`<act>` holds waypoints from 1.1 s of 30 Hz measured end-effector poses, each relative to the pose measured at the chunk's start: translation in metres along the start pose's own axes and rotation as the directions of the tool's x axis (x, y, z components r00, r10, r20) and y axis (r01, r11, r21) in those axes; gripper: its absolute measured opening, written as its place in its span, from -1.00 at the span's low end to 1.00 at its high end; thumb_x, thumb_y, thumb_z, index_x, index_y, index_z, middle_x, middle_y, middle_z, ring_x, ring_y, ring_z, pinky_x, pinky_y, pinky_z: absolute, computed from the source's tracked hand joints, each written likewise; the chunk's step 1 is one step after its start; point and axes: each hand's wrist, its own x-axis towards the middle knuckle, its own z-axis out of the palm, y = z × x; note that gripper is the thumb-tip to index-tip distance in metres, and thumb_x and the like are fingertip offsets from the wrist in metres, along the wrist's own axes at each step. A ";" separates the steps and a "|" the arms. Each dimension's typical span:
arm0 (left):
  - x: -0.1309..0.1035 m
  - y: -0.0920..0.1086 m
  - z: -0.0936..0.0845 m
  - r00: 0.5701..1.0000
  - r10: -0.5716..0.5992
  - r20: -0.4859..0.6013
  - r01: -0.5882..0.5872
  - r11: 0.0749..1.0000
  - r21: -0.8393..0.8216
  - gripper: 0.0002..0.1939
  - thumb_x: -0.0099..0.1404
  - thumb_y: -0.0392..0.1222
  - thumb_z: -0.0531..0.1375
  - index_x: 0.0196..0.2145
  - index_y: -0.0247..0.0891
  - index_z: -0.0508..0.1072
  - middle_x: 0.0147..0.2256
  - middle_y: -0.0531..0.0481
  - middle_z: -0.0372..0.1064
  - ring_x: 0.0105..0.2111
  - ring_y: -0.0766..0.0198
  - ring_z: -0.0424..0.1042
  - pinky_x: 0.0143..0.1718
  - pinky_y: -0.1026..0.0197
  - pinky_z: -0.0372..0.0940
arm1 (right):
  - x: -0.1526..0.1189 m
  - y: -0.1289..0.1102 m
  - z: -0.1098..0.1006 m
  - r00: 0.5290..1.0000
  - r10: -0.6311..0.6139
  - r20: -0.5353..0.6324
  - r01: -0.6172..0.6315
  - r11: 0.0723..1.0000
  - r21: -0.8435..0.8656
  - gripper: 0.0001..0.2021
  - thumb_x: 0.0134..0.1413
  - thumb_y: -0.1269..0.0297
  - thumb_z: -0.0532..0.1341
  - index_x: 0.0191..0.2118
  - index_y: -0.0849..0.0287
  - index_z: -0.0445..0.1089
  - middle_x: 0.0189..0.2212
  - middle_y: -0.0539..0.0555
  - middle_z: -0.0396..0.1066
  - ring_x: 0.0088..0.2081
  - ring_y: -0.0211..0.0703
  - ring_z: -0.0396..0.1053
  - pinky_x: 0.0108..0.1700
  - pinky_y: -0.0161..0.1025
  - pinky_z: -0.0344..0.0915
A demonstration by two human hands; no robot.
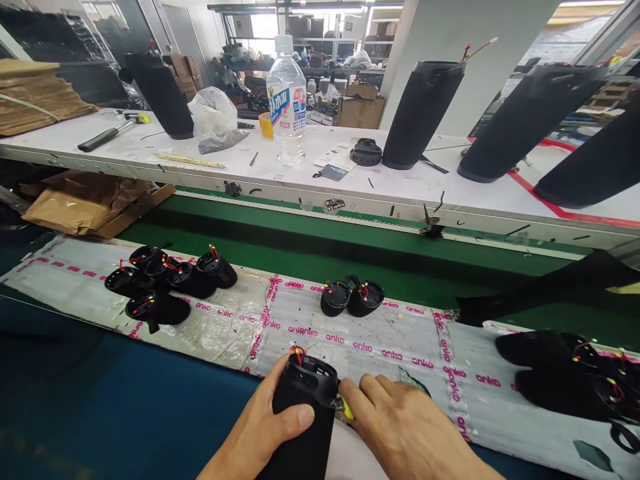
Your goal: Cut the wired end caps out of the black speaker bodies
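Observation:
A black fabric-covered speaker housing (pixel 303 427) stands tilted in front of me, with red wires rising from its open top. Around its left side wraps my left hand (pixel 265 427), the thumb lying across the front. My right hand (pixel 395 413) is closed on a small yellow-handled tool (pixel 347 408) at the housing's upper right edge. The tool's tip is too small and hidden to make out its kind. Beyond my hands, two similar black housings (pixel 367 297) lie on the wrapped board (pixel 320 337).
More black housings (pixel 167 310) lie at left on the board, and others (pixel 555 393) at right. Upright housings (pixel 423 117) stand on the white shelf (pixel 240 157) with a water bottle (pixel 287 107), a plastic bag (pixel 215 113) and a black-handled tool (pixel 105 135). Cardboard (pixel 85 207) sits below, left.

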 end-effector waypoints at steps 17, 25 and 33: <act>0.003 -0.013 0.005 0.998 -0.045 -0.040 0.045 0.999 0.001 -0.16 0.10 0.20 0.37 0.26 -0.14 0.31 0.15 -0.15 0.49 0.19 -0.19 0.39 0.25 -0.11 0.20 | -0.003 -0.004 0.007 1.000 0.024 -0.012 -0.022 0.987 0.159 -0.77 0.16 0.49 0.17 -0.12 0.09 0.19 -0.44 -0.07 0.43 -0.53 -0.15 0.43 -0.55 -0.17 0.10; 0.006 -0.019 -0.004 0.994 -0.110 0.019 0.112 0.986 -0.126 -0.22 0.17 0.15 0.35 0.27 -0.15 0.32 0.12 -0.16 0.49 0.18 -0.17 0.39 0.22 -0.09 0.24 | -0.011 0.004 0.020 0.986 0.166 -0.012 -0.158 0.958 0.238 -0.85 0.34 0.40 0.15 -0.09 0.05 0.16 -0.41 -0.10 0.47 -0.47 -0.10 0.53 -0.52 -0.18 0.08; 0.006 -0.003 0.004 1.000 0.003 0.024 -0.004 0.998 0.061 -0.24 0.12 0.19 0.38 0.21 -0.13 0.36 0.06 -0.09 0.52 0.11 -0.09 0.44 0.21 -0.05 0.24 | 0.000 -0.006 0.016 0.998 0.058 0.023 -0.060 0.991 0.123 -0.70 0.21 0.36 0.31 -0.15 0.06 0.12 -0.46 -0.11 0.41 -0.53 -0.11 0.46 -0.54 -0.15 -0.03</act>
